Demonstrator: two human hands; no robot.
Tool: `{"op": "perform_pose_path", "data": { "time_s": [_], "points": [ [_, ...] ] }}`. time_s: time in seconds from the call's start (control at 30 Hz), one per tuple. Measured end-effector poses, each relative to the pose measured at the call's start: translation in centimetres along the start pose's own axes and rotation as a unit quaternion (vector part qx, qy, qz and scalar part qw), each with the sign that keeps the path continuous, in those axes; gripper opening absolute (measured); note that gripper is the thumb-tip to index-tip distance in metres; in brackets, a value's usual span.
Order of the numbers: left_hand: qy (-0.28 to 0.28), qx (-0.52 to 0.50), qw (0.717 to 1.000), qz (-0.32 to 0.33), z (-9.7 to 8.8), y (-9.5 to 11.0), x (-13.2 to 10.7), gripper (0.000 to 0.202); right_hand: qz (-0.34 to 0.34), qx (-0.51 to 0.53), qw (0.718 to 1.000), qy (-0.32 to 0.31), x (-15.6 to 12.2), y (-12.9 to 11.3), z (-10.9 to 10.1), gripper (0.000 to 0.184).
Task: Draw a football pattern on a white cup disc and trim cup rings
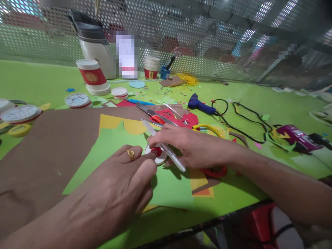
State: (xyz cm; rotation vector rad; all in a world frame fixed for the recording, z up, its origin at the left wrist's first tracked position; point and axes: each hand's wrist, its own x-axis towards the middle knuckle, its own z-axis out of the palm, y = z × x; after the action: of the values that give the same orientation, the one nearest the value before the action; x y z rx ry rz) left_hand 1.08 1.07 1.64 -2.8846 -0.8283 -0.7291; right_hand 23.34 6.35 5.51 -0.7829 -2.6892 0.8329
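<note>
My left hand [121,180], with a gold ring on one finger, rests on a light green paper sheet [114,152] and pinches the edge of a small white disc [160,159] that carries a red piece. My right hand [186,145] reaches in from the right and holds a long clear glue stick [166,147] slanted across the disc, its fingertips pressing on the red piece. Both hands meet over the disc.
Brown paper [46,145] and yellow paper [121,124] lie under the green sheet. Scissors [153,114] and red scraps [190,119] sit behind the hands. Farther back are a blue glue gun [199,105] with black cord, red-and-white paper cups [93,77] and round lids [20,114].
</note>
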Motion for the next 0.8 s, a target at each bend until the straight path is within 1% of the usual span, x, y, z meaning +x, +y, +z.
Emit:
{"op": "perform_pose_path", "data": {
  "time_s": [0.07, 0.17, 0.2, 0.33, 0.47, 0.5, 0.53, 0.63, 0.73, 0.8],
  "points": [
    [-0.002, 0.024, 1.000, 0.005, -0.4, 0.1, 0.2, 0.031, -0.015, -0.004, 1.000, 0.015, 0.0, 0.2, 0.2, 0.017],
    [-0.014, 0.028, 1.000, -0.006, -0.9, 0.2, 0.4, 0.029, -0.032, -0.009, 0.999, 0.032, 0.0, 0.5, 0.5, 0.017],
    [-0.036, 0.028, 0.999, -0.016, -1.0, 0.2, 0.5, 0.028, -0.034, -0.010, 0.999, 0.035, -0.1, 0.6, 0.6, 0.017],
    [-0.033, 0.030, 0.999, -0.009, -1.4, 0.3, 0.8, 0.029, -0.031, -0.011, 0.998, 0.045, 0.0, 0.6, 0.8, 0.020],
    [-0.037, 0.026, 0.999, -0.017, -1.7, 0.5, 1.3, 0.030, -0.041, -0.017, 0.998, 0.051, 0.0, 0.7, 0.9, 0.021],
    [-0.030, 0.029, 0.999, -0.011, -1.7, 0.5, 1.3, 0.031, -0.042, -0.016, 0.998, 0.051, 0.0, 0.7, 0.9, 0.021],
    [-0.044, 0.036, 0.998, -0.008, -1.7, 0.5, 1.3, 0.031, -0.042, -0.014, 0.998, 0.052, -0.1, 0.8, 1.0, 0.022],
    [-0.053, 0.055, 0.997, 0.013, -1.8, 0.4, 1.2, 0.032, -0.039, -0.020, 0.997, 0.060, -0.1, 0.9, 1.1, 0.023],
    [-0.068, 0.056, 0.996, 0.013, -2.0, 0.2, 1.2, 0.026, -0.049, -0.028, 0.995, 0.076, 0.0, 0.9, 1.3, 0.023],
    [-0.065, 0.049, 0.996, 0.022, -2.3, 0.1, 1.2, 0.024, -0.056, -0.039, 0.994, 0.082, 0.1, 0.9, 1.4, 0.022]
  ]
}}
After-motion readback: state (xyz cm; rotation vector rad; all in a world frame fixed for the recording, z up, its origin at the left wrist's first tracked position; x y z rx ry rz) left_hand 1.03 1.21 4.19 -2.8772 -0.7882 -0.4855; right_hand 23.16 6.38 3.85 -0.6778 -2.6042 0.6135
